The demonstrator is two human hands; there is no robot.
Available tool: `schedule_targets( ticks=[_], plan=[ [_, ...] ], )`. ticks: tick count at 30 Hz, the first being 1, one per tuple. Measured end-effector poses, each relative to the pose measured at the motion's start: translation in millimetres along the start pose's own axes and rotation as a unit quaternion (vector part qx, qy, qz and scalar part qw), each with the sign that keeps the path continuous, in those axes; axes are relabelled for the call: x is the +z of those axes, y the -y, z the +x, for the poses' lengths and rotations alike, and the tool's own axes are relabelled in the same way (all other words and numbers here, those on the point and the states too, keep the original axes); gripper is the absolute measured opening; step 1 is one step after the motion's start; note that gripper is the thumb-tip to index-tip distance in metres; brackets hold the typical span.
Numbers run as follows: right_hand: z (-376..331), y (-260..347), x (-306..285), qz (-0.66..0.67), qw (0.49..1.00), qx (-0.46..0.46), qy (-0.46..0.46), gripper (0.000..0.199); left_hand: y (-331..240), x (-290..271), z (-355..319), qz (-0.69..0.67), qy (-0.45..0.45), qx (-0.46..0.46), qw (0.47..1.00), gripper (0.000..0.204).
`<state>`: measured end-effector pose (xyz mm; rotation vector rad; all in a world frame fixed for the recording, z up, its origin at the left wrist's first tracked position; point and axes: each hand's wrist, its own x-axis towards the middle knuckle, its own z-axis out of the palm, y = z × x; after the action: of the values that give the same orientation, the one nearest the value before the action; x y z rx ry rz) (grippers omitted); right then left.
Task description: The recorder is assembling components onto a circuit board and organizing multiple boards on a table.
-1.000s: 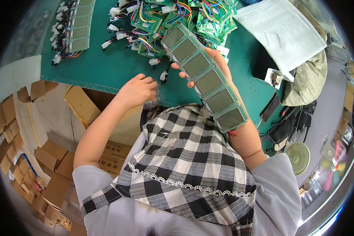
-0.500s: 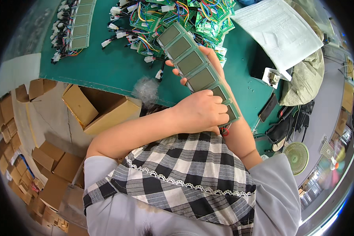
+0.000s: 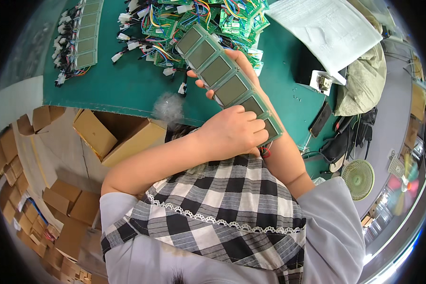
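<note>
A long panel of joined circuit boards with grey display windows (image 3: pixel 216 71) is held at a slant over the table's near edge. My right hand (image 3: pixel 244 64) grips it from behind, thumb along the right edge and fingertips showing past the left edge. My left hand (image 3: pixel 239 130) is closed in a fist against the panel's lower left part, covering some of it. What its fingers pinch there is hidden. A bit of red wire (image 3: pixel 266 151) shows below the panel's lower end.
Green boards with coloured wires and white connectors (image 3: pixel 244 21) are heaped on the green table (image 3: pixel 123 90). A similar panel (image 3: pixel 87 33) lies far left. Clear crumpled plastic (image 3: pixel 168 108) is at the near edge, an open carton (image 3: pixel 128 135) below. White foam sheet (image 3: pixel 329 33) and small fan (image 3: pixel 358 179) are right.
The whole view has shifted slightly, so the table and panel appear farther left. Both hands keep nearly the same hold on the panel.
</note>
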<state>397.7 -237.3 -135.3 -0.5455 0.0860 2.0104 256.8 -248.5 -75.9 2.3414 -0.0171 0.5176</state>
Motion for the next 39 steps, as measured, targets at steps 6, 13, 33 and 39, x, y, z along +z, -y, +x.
schedule_targets(
  ticks=[6, 13, 33, 39],
  plan=[
    [-10, -9, 9, 0.036, 0.998, 0.048, 0.012, 0.066, -13, 3, -3, 0.008, 0.006, 0.017, 1.0, 0.033],
    [-47, -2, 51, -0.025, 0.998, -0.041, -0.027, 0.062, -45, 1, 17, 0.03, -0.073, 0.005, 0.997, 0.033],
    [0, 88, 65, 0.032, 0.981, -0.121, 0.151, 0.06, -17, -41, 52, -0.003, -0.188, -0.071, 0.98, 0.025],
    [9, 92, 64, 0.039, 0.978, -0.112, 0.171, 0.057, -15, -48, 54, -0.004, -0.186, -0.074, 0.98, 0.021]
  ],
)
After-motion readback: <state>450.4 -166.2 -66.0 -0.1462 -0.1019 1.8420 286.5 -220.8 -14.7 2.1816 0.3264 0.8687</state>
